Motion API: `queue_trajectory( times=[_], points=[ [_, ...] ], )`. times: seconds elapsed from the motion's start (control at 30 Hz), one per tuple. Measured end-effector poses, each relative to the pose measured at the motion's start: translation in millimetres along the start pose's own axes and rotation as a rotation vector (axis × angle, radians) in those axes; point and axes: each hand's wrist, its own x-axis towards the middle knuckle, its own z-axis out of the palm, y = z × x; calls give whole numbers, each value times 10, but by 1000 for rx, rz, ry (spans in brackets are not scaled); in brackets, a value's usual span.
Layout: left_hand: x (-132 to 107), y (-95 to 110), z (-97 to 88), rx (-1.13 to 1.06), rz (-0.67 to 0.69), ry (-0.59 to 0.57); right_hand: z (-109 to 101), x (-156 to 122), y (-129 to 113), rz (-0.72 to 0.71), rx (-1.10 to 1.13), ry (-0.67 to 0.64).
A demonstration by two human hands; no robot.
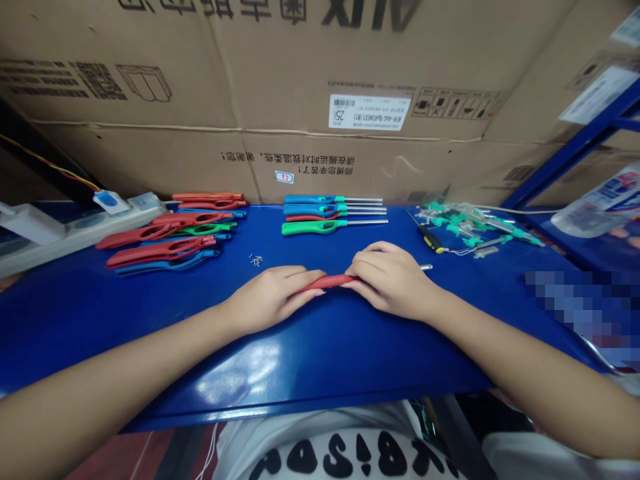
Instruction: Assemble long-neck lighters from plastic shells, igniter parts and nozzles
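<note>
A red long-necked lighter (pixel 334 281) is held level between both hands, above the middle of the blue table. My left hand (pixel 273 297) pinches its handle end. My right hand (pixel 393 280) is closed around the other part, and a short metal tip pokes out past it on the right. The fingers hide much of the lighter's body. Behind the hands lie several lighters with metal tubes, among them a green lighter (pixel 310 228) and a blue lighter (pixel 307 200). A small pile of screws (pixel 257 260) is just beyond my left hand.
Several red, blue and green lighter handles (pixel 160 253) lie at the left, near a white power strip (pixel 135 212). At the back right are a heap of teal-and-metal parts (pixel 465 223) and a black-and-yellow screwdriver (pixel 431 240). A cardboard box (pixel 290 147) walls off the back.
</note>
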Motion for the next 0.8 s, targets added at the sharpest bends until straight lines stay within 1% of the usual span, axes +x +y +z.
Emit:
queue_trajectory(
  times=[0.13, 0.2, 0.33, 0.43, 0.5, 0.57, 0.67, 0.8],
  points=[
    [7, -85, -43, 16, -28, -6, -76, -3, 117, 80, 60, -142],
    [6, -130, -67, 5, -70, -5, -111, -39, 226, 127, 42, -175],
    [7, -195, -89, -24, -133, 28, -153, -131, 462, 216, -23, -170],
    [13, -215, -84, -46, -154, 32, -171, -167, 571, 274, -85, -157],
    [17, -215, -80, -55, -167, 38, -180, -169, 587, 302, -114, -149],
    [19, -206, -78, -62, -168, 50, -182, -160, 556, 297, -98, -144],
    [16, -187, -78, -60, -152, 37, -160, -134, 454, 239, 36, -169],
    [7, -173, -80, -21, -121, 3, -102, -104, 335, 201, 177, -254]
  ],
)
